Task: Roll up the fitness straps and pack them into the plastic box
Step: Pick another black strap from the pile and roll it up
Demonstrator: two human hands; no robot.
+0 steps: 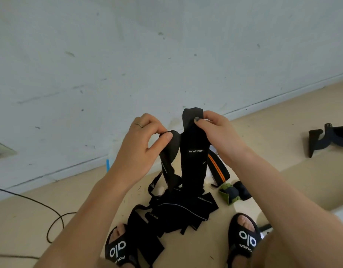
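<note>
A wide black fitness strap (194, 163) with white lettering hangs upright in front of me. My right hand (215, 130) pinches its top end. My left hand (141, 144) pinches the top of a narrower black strap (169, 151) just to the left. Both straps run down into a pile of black straps (176, 209) on the floor between my feet. A black strap with orange stripes (218, 167) lies behind the pile. A rolled green and black strap (232, 192) sits to the right. The plastic box is hard to make out.
My feet wear black sandals (116, 248) on the beige floor, one on each side of the pile. A black cable (54, 219) curls on the floor at left. A black stand foot (325, 138) sits at the far right by the white wall (166, 55).
</note>
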